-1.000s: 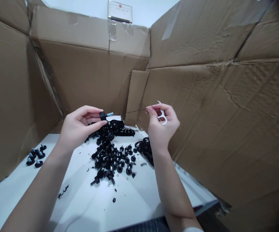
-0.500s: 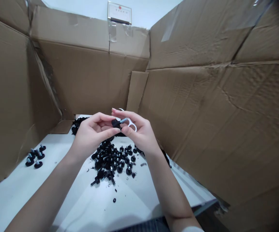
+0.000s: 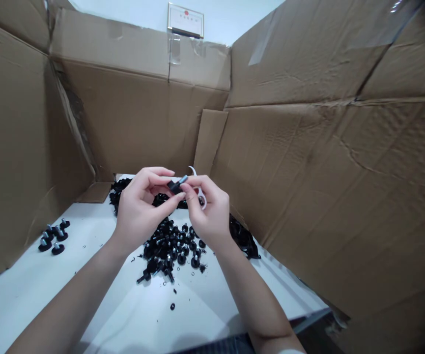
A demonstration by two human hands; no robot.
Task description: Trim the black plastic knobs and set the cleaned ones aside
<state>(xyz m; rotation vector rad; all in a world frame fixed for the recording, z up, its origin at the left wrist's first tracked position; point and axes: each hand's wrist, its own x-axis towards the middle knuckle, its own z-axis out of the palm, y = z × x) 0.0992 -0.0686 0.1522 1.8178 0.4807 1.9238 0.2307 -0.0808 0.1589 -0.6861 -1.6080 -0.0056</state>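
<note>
Item held: small black part with a metal stud [image 3: 177,185], pinched between thumb and fingers of the left hand [image 3: 142,209], raised above the bench, stud end pointing right and up. Right hand [image 3: 208,211] closed on a white plastic tool [image 3: 198,192], its fingertips meeting the stud end of the part; the two hands touch.

Below the hands: heap of like black parts [image 3: 171,243] near the middle of the white bench [image 3: 87,295], running back toward its far edge and far right corner. Loose black scraps lie around the heap's near side.

Left edge: small group of black parts [image 3: 53,237], well apart from the heap.

Surround: creased cardboard walls [image 3: 326,187] on the left, far and right sides. Above them, a pale room wall with a framed notice [image 3: 185,20].
</note>
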